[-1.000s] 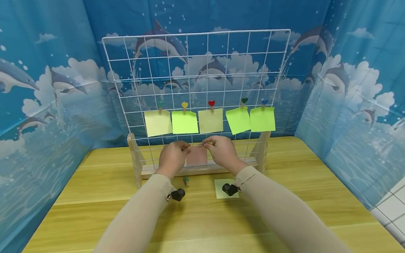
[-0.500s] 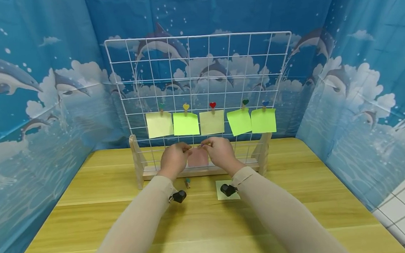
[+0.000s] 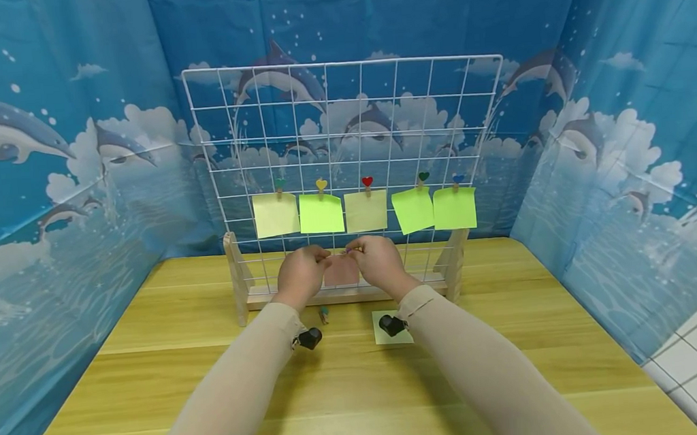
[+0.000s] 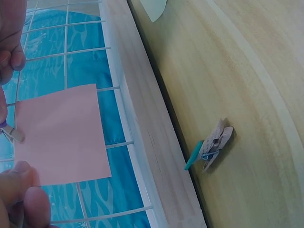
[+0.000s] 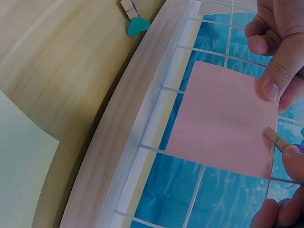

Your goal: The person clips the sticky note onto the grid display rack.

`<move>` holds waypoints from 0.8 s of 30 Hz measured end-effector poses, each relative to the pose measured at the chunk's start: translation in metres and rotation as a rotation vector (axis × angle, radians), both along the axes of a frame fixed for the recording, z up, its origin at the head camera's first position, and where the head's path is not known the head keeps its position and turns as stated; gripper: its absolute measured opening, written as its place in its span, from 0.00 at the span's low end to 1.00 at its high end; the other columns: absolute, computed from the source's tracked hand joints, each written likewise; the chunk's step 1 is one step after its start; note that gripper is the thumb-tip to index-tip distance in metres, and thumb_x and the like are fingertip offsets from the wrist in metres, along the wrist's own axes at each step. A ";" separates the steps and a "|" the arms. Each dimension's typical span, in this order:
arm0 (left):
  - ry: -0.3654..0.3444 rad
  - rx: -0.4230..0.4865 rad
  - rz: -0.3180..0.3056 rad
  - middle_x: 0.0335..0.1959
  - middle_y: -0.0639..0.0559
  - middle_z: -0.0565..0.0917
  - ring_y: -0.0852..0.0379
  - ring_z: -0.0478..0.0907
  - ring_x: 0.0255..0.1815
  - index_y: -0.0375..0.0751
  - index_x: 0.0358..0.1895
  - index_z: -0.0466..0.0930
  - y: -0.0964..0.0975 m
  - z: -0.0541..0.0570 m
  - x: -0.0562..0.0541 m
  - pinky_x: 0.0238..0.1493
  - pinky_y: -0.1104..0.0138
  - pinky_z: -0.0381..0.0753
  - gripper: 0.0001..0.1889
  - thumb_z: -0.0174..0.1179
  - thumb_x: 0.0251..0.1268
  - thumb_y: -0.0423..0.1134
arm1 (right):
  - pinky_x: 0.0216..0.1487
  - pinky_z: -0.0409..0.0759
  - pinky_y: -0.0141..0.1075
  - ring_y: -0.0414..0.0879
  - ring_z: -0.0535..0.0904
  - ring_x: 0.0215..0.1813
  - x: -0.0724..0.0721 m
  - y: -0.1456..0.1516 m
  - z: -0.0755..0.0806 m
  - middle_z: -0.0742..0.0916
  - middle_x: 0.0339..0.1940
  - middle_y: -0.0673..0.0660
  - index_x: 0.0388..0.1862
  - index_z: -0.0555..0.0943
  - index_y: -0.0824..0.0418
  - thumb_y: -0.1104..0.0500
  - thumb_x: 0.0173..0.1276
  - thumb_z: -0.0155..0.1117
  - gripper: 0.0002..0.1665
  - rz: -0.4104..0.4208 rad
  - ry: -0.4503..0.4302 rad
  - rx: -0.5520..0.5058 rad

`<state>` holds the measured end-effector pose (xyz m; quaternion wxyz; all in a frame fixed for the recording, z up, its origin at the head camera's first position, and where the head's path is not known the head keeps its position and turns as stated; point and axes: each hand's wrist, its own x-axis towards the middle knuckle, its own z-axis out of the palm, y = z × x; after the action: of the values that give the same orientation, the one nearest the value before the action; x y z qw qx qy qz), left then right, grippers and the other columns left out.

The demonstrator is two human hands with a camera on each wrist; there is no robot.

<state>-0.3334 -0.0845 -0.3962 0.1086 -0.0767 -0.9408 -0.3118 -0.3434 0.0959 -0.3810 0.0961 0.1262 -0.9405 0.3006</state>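
A pink sticky note (image 3: pixel 341 270) lies against the lower part of the white wire grid (image 3: pixel 339 102). Thumb and finger of my left hand (image 3: pixel 301 272) pinch the note's upper left corner, as the right wrist view shows. My right hand (image 3: pixel 380 261) grips a small wooden clothespin (image 5: pixel 275 137) with a bit of purple on it. The clothespin's tip overlaps the note's top edge near the middle. Most of the clothespin is hidden behind the right fingers.
Above hang several yellow and green notes (image 3: pixel 320 214) under heart clothespins. A loose clothespin with a teal heart (image 4: pixel 214 147) lies on the table (image 3: pixel 350 395), before the wooden base (image 3: pixel 354 293). A pale yellow note (image 3: pixel 388 336) lies under my right wrist.
The head view has shifted slightly, so everything sits a little lower in it. Both hands stay at the pink note's top edge with hardly any motion.
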 end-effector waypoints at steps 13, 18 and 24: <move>0.012 -0.008 -0.004 0.51 0.51 0.91 0.50 0.88 0.49 0.48 0.56 0.89 0.001 0.000 0.000 0.50 0.56 0.87 0.13 0.62 0.79 0.48 | 0.34 0.78 0.36 0.47 0.86 0.37 -0.003 -0.002 0.002 0.93 0.53 0.53 0.55 0.91 0.54 0.55 0.83 0.60 0.14 -0.016 -0.005 0.101; 0.011 -0.013 -0.006 0.52 0.51 0.91 0.50 0.88 0.50 0.48 0.56 0.89 0.001 0.001 0.001 0.50 0.56 0.87 0.14 0.62 0.79 0.48 | 0.43 0.85 0.39 0.49 0.89 0.49 -0.001 -0.003 0.004 0.92 0.55 0.53 0.56 0.90 0.54 0.55 0.82 0.61 0.14 -0.018 -0.008 0.124; 0.013 -0.013 -0.004 0.52 0.51 0.91 0.50 0.88 0.50 0.48 0.56 0.89 0.002 0.000 0.001 0.51 0.56 0.87 0.13 0.62 0.79 0.47 | 0.37 0.80 0.35 0.46 0.88 0.43 0.001 -0.002 0.002 0.92 0.56 0.53 0.58 0.89 0.55 0.55 0.83 0.61 0.15 -0.003 -0.005 0.111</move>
<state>-0.3324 -0.0829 -0.3958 0.1138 -0.0812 -0.9419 -0.3056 -0.3423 0.0936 -0.3786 0.0873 0.1290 -0.9561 0.2482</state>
